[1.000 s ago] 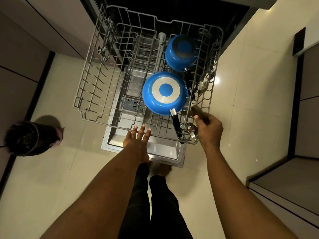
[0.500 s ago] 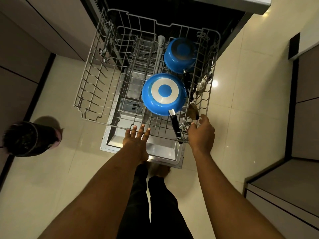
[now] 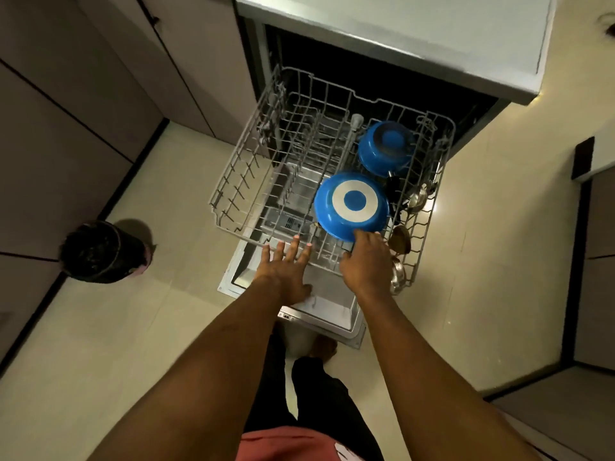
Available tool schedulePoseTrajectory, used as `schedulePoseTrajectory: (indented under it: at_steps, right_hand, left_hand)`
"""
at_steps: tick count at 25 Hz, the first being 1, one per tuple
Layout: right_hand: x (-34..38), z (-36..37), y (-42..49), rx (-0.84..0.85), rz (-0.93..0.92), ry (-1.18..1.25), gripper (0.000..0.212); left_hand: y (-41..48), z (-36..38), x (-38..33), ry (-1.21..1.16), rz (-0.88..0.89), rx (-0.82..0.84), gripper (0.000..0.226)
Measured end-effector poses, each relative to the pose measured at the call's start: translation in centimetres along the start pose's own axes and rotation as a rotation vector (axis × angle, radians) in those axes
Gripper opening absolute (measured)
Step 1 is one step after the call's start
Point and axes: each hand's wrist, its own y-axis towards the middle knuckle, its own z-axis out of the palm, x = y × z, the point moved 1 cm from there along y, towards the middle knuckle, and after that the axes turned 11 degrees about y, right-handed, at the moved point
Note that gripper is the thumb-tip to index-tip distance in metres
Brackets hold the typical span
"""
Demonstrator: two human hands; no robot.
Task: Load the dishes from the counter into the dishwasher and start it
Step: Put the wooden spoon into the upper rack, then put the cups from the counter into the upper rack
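The dishwasher's wire rack point(image 3: 233, 181) is pulled out over the open door point(image 3: 332, 311). On its right side lie two upturned blue pans, the near pan point(image 3: 352, 201) with a white ring and the far pan point(image 3: 386, 148). Along the right edge sit a wooden spoon point(image 3: 401, 239) and steel ladles point(image 3: 417, 197). My left hand point(image 3: 286, 264) rests with straight fingers on the rack's front rim. My right hand point(image 3: 366, 261) lies over the near pan's black handle and hides it, with fingertips at the pan's edge. Whether those fingers close round anything is hidden.
A dark round bin point(image 3: 100, 251) stands on the tiled floor to the left. Cabinet fronts line the left side, and the grey counter point(image 3: 399, 38) overhangs the dishwasher opening. My feet stand just behind the door's front edge.
My right hand let go of the wooden spoon at the rack's right edge and moved left onto the near pan's handle. My left hand stayed at the front rim. My head tilted back.
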Motion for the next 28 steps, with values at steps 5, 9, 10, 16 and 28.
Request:
schedulePoseTrajectory:
  at_steps: [5, 9, 10, 16, 28]
  right_hand:
    - [7.5, 1.4, 0.6, 0.066, -0.135, -0.095, 0.052]
    - [15.9, 2.2, 1.7, 0.048, -0.211, -0.136, 0.051]
    - [18.4, 2.5, 2.1, 0.037, -0.227, -0.151, 0.053]
    - [35.4, 3.9, 3.8, -0.1, -0.371, -0.12, 0.058]
    - [53.1, 7.4, 11.3, -0.205, -0.434, -0.062, 0.068]
  left_hand:
    - [-3.2, -2.9, 6.4, -0.057, -0.102, -0.176, 0.085]
    - [-5.8, -4.9, 14.3, -0.149, -0.165, -0.281, 0.082]
    - [-6.4, -5.4, 16.8, -0.166, -0.177, -0.318, 0.081]
    - [-10.1, -9.8, 32.6, -0.151, -0.29, -0.569, 0.084]
    - [-9.5, -14.9, 51.4, -0.16, -0.377, -0.7, 0.08]
